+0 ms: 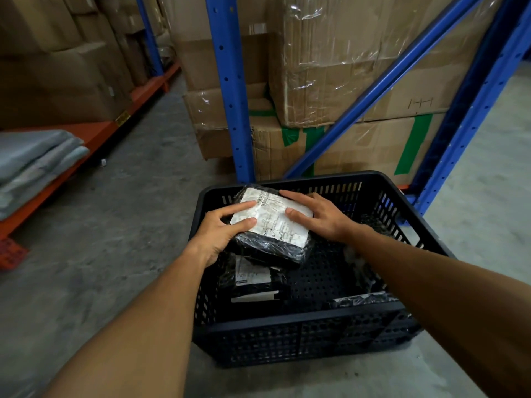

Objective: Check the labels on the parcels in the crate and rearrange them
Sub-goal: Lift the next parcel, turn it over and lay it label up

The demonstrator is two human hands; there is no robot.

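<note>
I have both hands clamped on one parcel [270, 225], held over the back left of the crate [301, 317]: my left hand [221, 234] grips its near left edge, thumb pressed on top of the label [271, 218] and fingers curled underneath, while my right hand [316, 216] lies spread across the far right corner, thumb pinning the paper flat. To read it well, I judge I should keep the face tilted toward me, slide my thumbs off the print and the barcode, and smooth the wrinkles rather than squeeze, since the wrap gives under pressure. The parcel is a soft, pillowy block in glossy black plastic film that creases and catches the light; its white label is crumpled, with a barcode along the far edge and fine print too small to make out. Below it, against the left wall, lie two more black parcels [253, 282] with white labels, stacked one over the other, and another shiny one [362, 298] sits at the near right. The crate is rigid black plastic with a perforated floor and slotted walls, standing on rough grey concrete. Beyond it rise blue steel racks [230, 81] loaded with taped cardboard boxes [344, 67].
</note>
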